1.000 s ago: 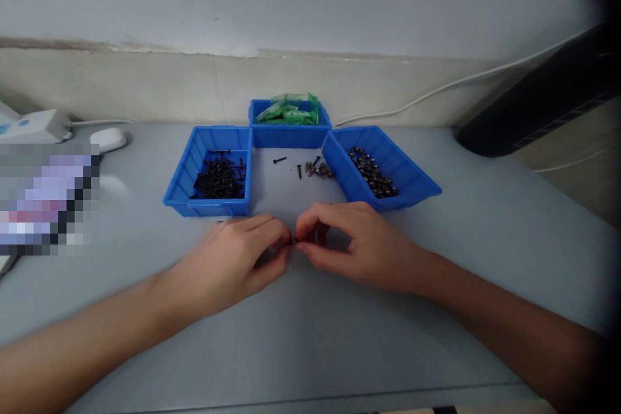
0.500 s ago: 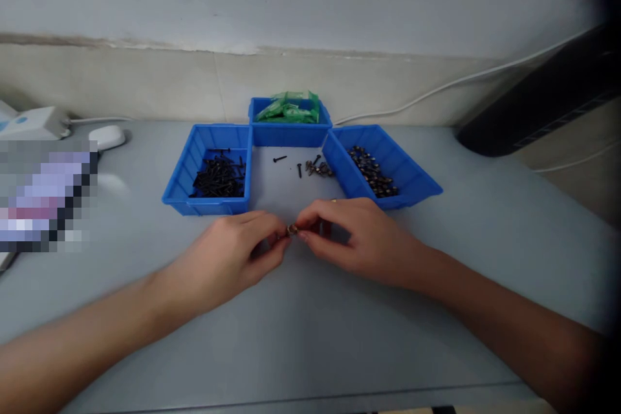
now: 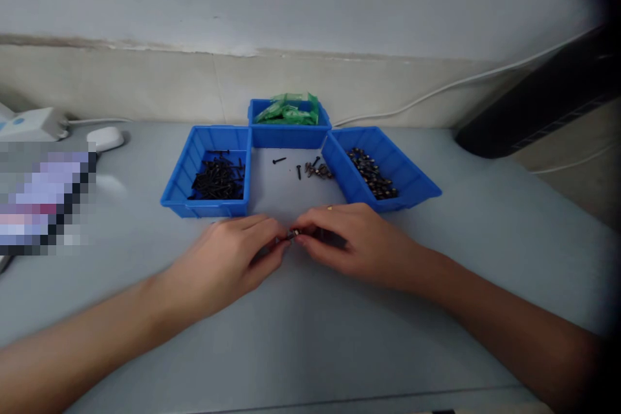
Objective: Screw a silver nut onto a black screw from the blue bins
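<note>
**Fingertips meet over a tiny fastener in front of three blue bins**

Clutter sits at the far left, about nine o'clock: a white device (image 3: 33, 124) and a white mouse (image 3: 105, 138) by the wall, apart from the work. Moving right, the left bin (image 3: 207, 171) at eleven o'clock holds a heap of black screws (image 3: 218, 180). Its open side faces the person, probably for easy picking.

The left hand (image 3: 233, 262) rests on the grey table (image 3: 310, 336) just below that bin, its thumb and forefinger pinched narrow on a small metal piece (image 3: 292, 233). It is too small to say whether it is a screw, a nut or both joined. The piece sits between the two hands at the centre, just above the tabletop.

At twelve o'clock, the rear bin (image 3: 289, 121) carries green packets (image 3: 289, 108). In front of it, a few loose screws and nuts (image 3: 313, 169) lie on the table, within reach of both hands.

The right hand (image 3: 354, 242) pinches the same piece from the other side, fingers closed tight; the opposed grip suggests one part being turned against another. At one o'clock, the right bin (image 3: 383, 168) holds small brownish nuts (image 3: 372, 174). A white cable (image 3: 436, 87) runs along the wall towards two o'clock.
</note>
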`<state>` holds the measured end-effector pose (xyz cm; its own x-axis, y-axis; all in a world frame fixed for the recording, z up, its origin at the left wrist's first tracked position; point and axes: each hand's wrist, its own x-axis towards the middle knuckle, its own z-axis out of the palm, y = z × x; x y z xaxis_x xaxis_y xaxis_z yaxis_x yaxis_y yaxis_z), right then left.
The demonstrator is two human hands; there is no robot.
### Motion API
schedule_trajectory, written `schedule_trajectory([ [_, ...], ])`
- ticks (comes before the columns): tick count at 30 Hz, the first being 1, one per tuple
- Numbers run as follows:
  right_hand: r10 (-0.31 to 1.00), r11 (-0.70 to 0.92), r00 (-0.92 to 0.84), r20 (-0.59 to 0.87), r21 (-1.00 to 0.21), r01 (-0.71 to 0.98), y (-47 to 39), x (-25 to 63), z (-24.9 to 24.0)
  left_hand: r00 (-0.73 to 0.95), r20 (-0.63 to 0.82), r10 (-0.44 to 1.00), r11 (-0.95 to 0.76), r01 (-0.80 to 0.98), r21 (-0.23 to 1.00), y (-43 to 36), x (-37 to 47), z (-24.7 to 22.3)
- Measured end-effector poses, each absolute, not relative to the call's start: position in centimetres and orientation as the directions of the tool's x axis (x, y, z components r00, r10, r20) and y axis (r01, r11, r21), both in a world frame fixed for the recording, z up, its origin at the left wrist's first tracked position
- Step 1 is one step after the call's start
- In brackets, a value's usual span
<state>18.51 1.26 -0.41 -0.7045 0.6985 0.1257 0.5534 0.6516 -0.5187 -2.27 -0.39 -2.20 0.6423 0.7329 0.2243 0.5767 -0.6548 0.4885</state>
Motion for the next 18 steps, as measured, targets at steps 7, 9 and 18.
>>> schedule_trajectory([
  [7,0.697,0.644,-0.709,0.109,-0.528,0.553,1.34,18.44,-0.44,0.593,0.270,0.759,-0.631,0.564,0.533,-0.54,-2.16,-1.95],
  [9,0.690,0.642,-0.718,0.092,-0.535,0.549,1.30,18.34,-0.36,0.605,0.278,0.746,-0.647,0.560,0.517,-0.64,-2.12,-1.92],
  [18,0.675,0.646,-0.733,0.086,-0.548,0.531,1.27,18.36,-0.46,0.645,0.252,0.722,-0.672,0.567,0.476,-0.59,-2.05,-1.67],
])
